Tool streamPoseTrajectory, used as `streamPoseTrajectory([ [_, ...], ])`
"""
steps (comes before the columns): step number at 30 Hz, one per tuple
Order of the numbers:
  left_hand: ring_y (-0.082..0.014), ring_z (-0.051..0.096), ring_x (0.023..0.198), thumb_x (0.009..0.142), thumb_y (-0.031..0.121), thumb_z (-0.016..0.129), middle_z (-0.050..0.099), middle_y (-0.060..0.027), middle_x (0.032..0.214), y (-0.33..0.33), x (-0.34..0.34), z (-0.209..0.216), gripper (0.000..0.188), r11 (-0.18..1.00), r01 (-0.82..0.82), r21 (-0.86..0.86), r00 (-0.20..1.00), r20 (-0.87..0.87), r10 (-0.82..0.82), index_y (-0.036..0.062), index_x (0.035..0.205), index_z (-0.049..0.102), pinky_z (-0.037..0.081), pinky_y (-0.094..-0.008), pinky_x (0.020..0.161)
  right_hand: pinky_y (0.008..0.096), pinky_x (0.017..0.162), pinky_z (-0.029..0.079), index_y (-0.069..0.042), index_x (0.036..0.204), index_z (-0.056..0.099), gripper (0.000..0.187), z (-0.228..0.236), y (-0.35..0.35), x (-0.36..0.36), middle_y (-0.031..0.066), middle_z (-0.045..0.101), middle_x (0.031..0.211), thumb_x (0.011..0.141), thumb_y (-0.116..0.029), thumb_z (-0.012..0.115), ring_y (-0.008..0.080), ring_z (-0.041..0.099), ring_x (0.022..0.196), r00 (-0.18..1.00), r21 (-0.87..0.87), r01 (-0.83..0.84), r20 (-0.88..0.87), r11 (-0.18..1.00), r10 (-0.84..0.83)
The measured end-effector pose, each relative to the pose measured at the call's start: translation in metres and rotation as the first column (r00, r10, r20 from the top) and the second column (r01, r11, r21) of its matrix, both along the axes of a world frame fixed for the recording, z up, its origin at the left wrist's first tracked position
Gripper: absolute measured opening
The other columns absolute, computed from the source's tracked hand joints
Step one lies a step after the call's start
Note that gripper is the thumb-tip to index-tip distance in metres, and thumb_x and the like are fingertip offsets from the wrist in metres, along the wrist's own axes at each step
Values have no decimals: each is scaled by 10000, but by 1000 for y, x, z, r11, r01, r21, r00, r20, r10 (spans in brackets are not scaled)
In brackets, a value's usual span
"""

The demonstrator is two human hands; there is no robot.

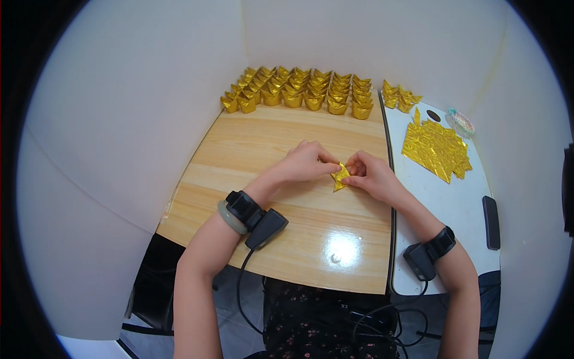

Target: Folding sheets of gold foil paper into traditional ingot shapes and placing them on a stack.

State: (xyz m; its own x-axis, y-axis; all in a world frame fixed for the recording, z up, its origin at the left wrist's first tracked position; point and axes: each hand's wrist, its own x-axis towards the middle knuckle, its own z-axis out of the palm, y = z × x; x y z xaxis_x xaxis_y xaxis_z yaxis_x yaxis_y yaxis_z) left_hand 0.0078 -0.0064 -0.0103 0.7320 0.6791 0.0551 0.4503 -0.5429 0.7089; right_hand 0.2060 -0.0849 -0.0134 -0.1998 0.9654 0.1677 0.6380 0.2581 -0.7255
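Note:
Between both hands, above the wooden table [269, 209], is a small piece of folded gold foil paper [341, 178]. My left hand [308, 160] pinches its upper left side with thumb and forefinger. From the right, my right hand [372, 176] closes its thumb and fingers on the other side of the same piece. The fingertips cover part of the paper, so its full shape is hidden. Both wrists carry black strapped devices with cables.
Rows of folded gold paper ingots [293, 96] line the table's far edge. On the white table [439, 239] at the right are several more ingots [399, 97], a pile of flat gold sheets [436, 148], a clear iridescent dish [460, 122] and a dark phone [491, 222]. White walls enclose both tables.

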Motion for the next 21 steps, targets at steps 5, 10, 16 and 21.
streamPoseTrajectory([
  [5,-211,591,756,709,165,731,625,-113,812,-3,7,-10,365,990,-106,92,990,107,96,-8,1016,637,472,-300,695,294,651,476,2,949,566,384,-1,0,1,94,599,825,696,-199,774,191,588,736,999,-7,37,3,999,-37],
  [10,-144,578,769,703,92,736,602,-77,804,-3,8,-16,375,969,-90,232,989,138,59,-35,1013,568,467,-268,675,335,708,477,-6,948,598,408,-4,0,4,128,598,872,684,-261,776,244,578,797,985,191,21,166,981,-53],
  [16,-91,555,784,744,-44,657,571,-31,840,-9,12,-11,352,958,36,-283,908,410,87,17,1053,500,456,-221,672,289,700,485,9,950,597,321,-12,5,10,97,627,845,750,-203,730,175,610,780,975,-61,-66,-215,996,51],
  [21,-83,570,787,780,17,657,601,-22,877,-15,13,-5,310,948,95,-305,815,571,102,7,1069,547,455,-206,680,254,676,479,21,901,567,168,-4,-2,1,82,634,812,836,-120,632,128,613,783,887,-143,-56,-461,988,-16],
])
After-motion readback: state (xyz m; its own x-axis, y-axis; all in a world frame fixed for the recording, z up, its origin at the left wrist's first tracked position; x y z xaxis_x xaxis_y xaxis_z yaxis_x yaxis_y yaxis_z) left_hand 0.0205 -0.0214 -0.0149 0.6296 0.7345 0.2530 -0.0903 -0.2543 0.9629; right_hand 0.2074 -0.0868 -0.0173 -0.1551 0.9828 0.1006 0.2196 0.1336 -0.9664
